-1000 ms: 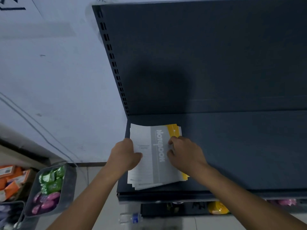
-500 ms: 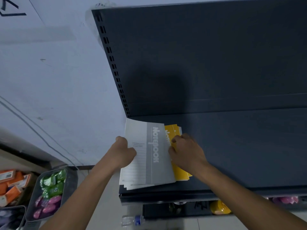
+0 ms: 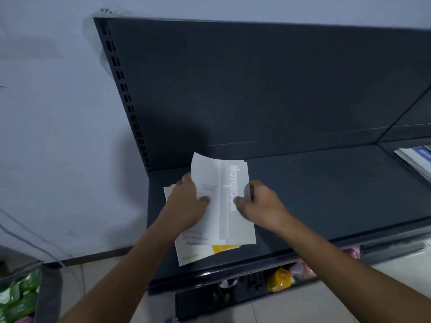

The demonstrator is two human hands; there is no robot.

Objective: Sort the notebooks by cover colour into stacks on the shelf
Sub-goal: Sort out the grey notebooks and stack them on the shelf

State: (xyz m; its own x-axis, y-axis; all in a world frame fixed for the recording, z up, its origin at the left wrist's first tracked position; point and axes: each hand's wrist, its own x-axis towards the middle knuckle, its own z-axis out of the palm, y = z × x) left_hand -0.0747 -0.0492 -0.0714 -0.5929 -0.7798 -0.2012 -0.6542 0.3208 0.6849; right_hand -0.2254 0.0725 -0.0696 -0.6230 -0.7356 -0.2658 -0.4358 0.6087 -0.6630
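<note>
Dark grey steel shelving stands against a pale wall, and its top shelf (image 3: pixel 326 194) carries a loose pile of notebooks near the left end, close to the perforated upright (image 3: pixel 130 106). Uppermost is the grey notebook (image 3: pixel 224 180), white on its left half with a grey band bearing the word "Notebook"; its far left corner curls upward. The left hand (image 3: pixel 186 203) grips its left edge, thumb laid on the cover and fingers tucked beneath. The right hand (image 3: pixel 261 203) takes the opposite side, thumb pressed on the grey band and fingers curled at the right edge, so both hands pinch the same book. Under it, white notebooks (image 3: pixel 191 255) fan out toward the left and the near edge, and a yellow notebook (image 3: pixel 225 248) peeks from below at the front. Far to the right, on the adjoining shelf section, lies another stack (image 3: pixel 417 159) of white and blue covers. Below the shelf lip sit a yellow item (image 3: pixel 279 279) and pink items (image 3: pixel 303 270), while green packets (image 3: pixel 18 297) fill a tray at the lower left.
</note>
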